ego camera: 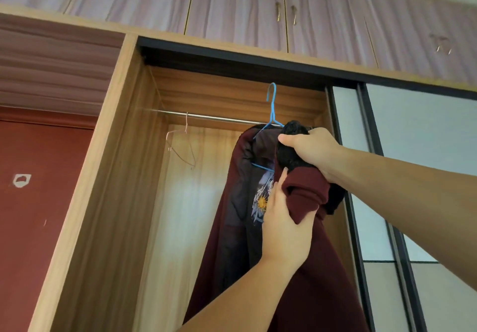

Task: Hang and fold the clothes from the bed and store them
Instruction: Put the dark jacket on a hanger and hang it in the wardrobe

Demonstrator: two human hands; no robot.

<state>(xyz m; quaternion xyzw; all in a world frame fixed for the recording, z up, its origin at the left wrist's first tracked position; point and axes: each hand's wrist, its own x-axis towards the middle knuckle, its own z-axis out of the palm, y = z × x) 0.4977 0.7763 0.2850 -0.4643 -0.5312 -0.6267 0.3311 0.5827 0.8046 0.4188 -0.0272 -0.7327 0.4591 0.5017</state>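
Two hands on one garment: I've got the maroon coat [304, 267] held up in the wardrobe opening, draped on the blue hanger [271, 115], whose hook sits above the steel rail [219, 118] and, as far as I can tell, not yet over it. My right hand [313, 148] is clenched around the black furry collar [290, 148] at the top of the coat, carrying the weight, while my left hand [284, 231] grips the rolled maroon edge lower down, just beside the lining. To do this well, I reckon I lift with the right until the hook clears the rail, set it down squarely, and only then loosen the left, so the heavy cloth can't slide off one shoulder of the hanger. Worth checking the collar sits centred first. No readable writing or brand; just a printed patch [262, 197] on the dark lining, bluish-white leaves around a yellow sun-like disc. Further out, a bare pink wire hanger [180, 146] dangles from the rail to the left, inside the wooden wardrobe [124, 151], with sliding glass doors [426, 138] at right.
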